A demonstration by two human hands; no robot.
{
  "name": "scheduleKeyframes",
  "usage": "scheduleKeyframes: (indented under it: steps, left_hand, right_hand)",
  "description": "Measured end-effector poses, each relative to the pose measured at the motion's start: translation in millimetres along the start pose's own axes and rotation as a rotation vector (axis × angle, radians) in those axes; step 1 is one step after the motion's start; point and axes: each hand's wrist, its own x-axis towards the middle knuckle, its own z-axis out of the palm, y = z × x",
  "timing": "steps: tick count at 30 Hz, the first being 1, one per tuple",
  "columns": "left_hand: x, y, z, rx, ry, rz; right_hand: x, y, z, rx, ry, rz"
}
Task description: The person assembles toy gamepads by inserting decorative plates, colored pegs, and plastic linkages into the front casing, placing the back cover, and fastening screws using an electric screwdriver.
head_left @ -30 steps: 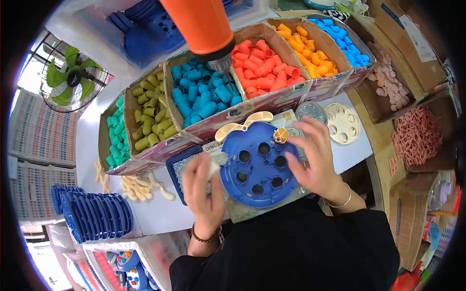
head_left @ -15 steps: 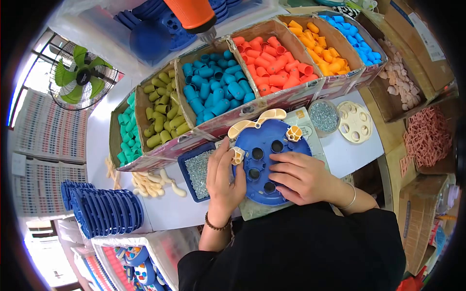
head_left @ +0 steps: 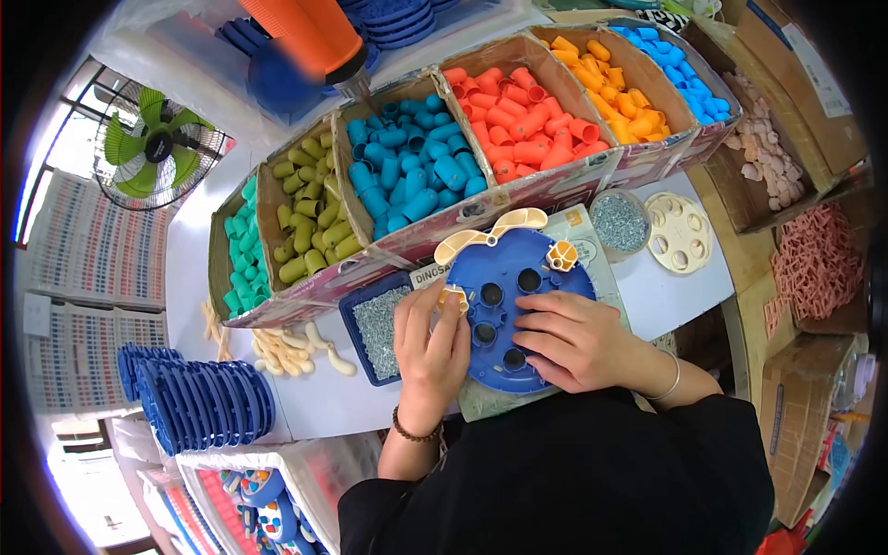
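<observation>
A round blue plastic shell with several dark-holed round sockets lies on a flat box on the table. A curved cream piece sits along its top edge, and a cream foot-like piece at its upper right. At the shell's left edge, my left hand has its fingers closed on another cream foot-like piece, partly covered by the fingertips. My right hand lies over the shell's right side, fingers apart, fingertips beside the sockets. Its palm side is hidden.
An orange electric screwdriver hangs above a divided cardboard box of coloured plastic caps. Screws fill a blue tray and a round tub. Stacked blue shells stand left, near cream parts. A cream disc lies right.
The orange screwdriver has swung left and slightly down. My left fingers have shifted right over the cream foot-like piece, uncovering printing on the box beneath. My right hand and the shell stay almost still.
</observation>
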Motion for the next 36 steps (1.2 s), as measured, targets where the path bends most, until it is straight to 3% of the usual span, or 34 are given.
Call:
scheduleKeyframes:
  steps: [6,9,11,12,14,16,18,21,22,23,25,28,34,36]
  left_hand:
    - [6.2,0.5,-11.2,0.103,-0.072,-0.138]
    - [17.6,-2.9,-34.4,0.008,-0.294,-0.112]
    - [23.3,-13.4,-50.9,-0.066,-0.282,-0.091]
    - [23.2,-26.1,-59.6,0.008,-0.176,-0.085]
    - [26.4,-54.3,-89.2,0.08,0.014,-0.259]
    - [33.0,-93.4,-120.0,0.557,0.113,-0.213]
    - [33.6,-124.9,-143.9,1.031,-0.065,-0.377]
    - [22.5,-175.7,-154.8,0.806,-0.116,-0.469]
    - [26.5,-174.4,-160.0,0.61,-0.169,-0.619]
    - [34.7,-170.1,-163.9,0.606,-0.172,-0.616]
    - [46.4,-171.1,-168.0,0.526,-0.389,-0.7]
    - [53.0,-181.3,-167.2,0.408,-0.447,-0.749]
    - [34.9,-179.8,-166.3,0.385,-0.224,-0.469]
    - [38.3,-175.9,-161.9,0.423,-0.214,-0.516]
  right_hand:
    - [-0.2,-1.6,0.7,0.008,-0.013,0.018]
    - [2.9,-3.9,-2.1,-0.005,-0.032,0.019]
    - [4.1,-6.0,-3.6,0.008,-0.029,0.003]
    - [4.1,-7.1,-4.5,-0.005,-0.028,0.012]
    - [3.5,-8.2,-4.1,-0.018,-0.024,0.022]
    - [1.9,-7.0,-2.3,-0.024,0.005,0.016]
    - [1.7,-8.4,-2.4,-0.027,0.005,0.02]
    - [2.3,-7.5,-2.4,-0.03,0.013,0.026]
    - [1.5,-8.2,-2.1,-0.025,0.013,0.028]
    - [1.2,-9.0,-1.9,-0.028,0.014,0.033]
    - [1.6,-8.6,-3.6,0.0,0.034,0.01]
    - [0.9,-0.7,-12.5,0.027,0.135,0.016]
    - [31.3,52.2,-65.0,-0.269,0.288,0.053]
    - [54.4,78.7,-75.8,-0.324,0.267,0.103]
